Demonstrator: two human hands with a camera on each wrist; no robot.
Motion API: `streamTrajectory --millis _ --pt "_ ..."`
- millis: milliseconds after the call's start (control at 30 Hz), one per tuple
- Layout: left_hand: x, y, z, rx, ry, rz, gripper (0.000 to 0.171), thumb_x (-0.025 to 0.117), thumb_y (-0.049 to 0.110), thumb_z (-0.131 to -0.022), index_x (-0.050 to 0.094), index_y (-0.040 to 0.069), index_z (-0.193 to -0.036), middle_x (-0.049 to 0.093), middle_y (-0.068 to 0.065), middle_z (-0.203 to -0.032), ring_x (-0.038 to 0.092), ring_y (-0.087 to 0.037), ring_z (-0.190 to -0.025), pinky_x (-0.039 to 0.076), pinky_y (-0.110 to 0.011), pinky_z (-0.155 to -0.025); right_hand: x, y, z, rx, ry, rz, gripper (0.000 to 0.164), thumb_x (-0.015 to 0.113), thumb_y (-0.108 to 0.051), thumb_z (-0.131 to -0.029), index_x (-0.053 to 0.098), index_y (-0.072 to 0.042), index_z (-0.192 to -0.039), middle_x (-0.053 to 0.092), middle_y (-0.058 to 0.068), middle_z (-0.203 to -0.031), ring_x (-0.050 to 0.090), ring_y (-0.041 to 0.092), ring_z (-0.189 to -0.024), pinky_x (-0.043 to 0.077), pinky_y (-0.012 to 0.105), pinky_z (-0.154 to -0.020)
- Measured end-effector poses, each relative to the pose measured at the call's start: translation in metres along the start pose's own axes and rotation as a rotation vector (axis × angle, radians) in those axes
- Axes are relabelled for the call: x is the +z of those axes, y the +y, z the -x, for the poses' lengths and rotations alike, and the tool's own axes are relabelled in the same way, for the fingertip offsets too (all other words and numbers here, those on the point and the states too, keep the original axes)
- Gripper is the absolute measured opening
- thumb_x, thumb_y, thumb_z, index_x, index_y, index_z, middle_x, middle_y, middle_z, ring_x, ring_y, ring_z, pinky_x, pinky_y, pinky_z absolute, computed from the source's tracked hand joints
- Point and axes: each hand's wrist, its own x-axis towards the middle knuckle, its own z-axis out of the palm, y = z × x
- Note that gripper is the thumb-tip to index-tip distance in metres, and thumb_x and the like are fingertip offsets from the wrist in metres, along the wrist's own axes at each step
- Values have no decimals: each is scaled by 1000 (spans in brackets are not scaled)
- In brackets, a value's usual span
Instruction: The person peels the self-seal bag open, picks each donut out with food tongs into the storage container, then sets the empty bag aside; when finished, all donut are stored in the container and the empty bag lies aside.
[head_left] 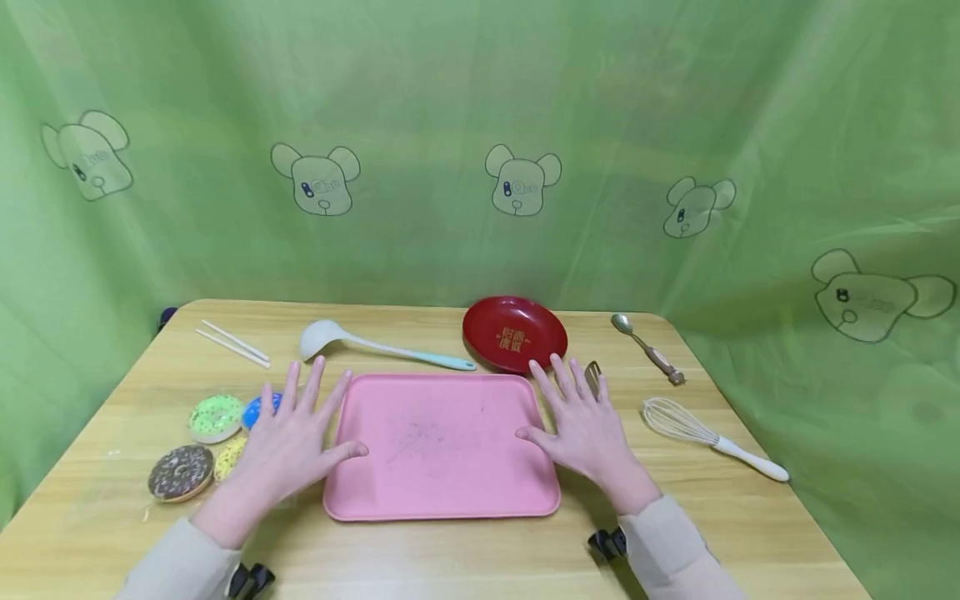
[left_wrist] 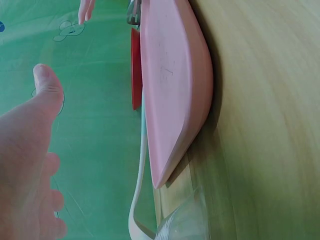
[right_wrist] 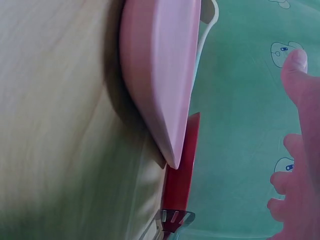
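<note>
Both hands hover with fingers spread, holding nothing. My left hand [head_left: 296,437] is over the left edge of a pink tray [head_left: 442,450], its fingers overlapping a blue donut [head_left: 262,408] in the head view. Beyond the tray's right edge, my right hand [head_left: 581,425] partly covers a slotted spatula [head_left: 592,377]. In the left wrist view the left thumb [left_wrist: 47,90] stands apart from the tray [left_wrist: 167,75]. The right wrist view has the slotted head [right_wrist: 175,217] close to a red plate [right_wrist: 182,175], with the right hand [right_wrist: 305,135] at the side.
White chopsticks [head_left: 234,343] and a ladle [head_left: 375,343] lie at the back left. Green [head_left: 216,418], chocolate [head_left: 182,473] and yellow [head_left: 228,457] donuts sit left. A red plate [head_left: 514,333] stands behind the tray; a spoon [head_left: 648,350] and whisk [head_left: 712,437] lie right.
</note>
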Motion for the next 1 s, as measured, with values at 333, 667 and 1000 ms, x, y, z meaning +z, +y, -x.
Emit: streamTrajectory --millis 333,667,1000 --pt "1 -2 1 -4 11 9 95 33 79 -79 19 16 -148 1 -21 -152 -4 -45 -135 -3 -64 -103 1 -2 -1 -6 -10 -6 91 43 -73 -81 11 -22 -150 12 14 -153 9 38 -138 6 64 -105" --pt "3 -1 2 -4 16 -7 95 33 79 -79 18 17 -149 0 -20 -152 -4 -43 -136 -3 -64 -104 2 -1 2 -3 0 -1 91 47 -70 -81 11 -22 -150 12 13 -153 8 37 -139 6 62 -106" --pt "-1 -11 7 39 34 56 94 40 75 -80 14 17 -149 -3 -18 -152 -7 -39 -136 -2 -59 -107 3 -4 2 11 -14 -50 92 49 -68 -81 7 -22 -150 9 14 -153 8 36 -139 10 62 -106"
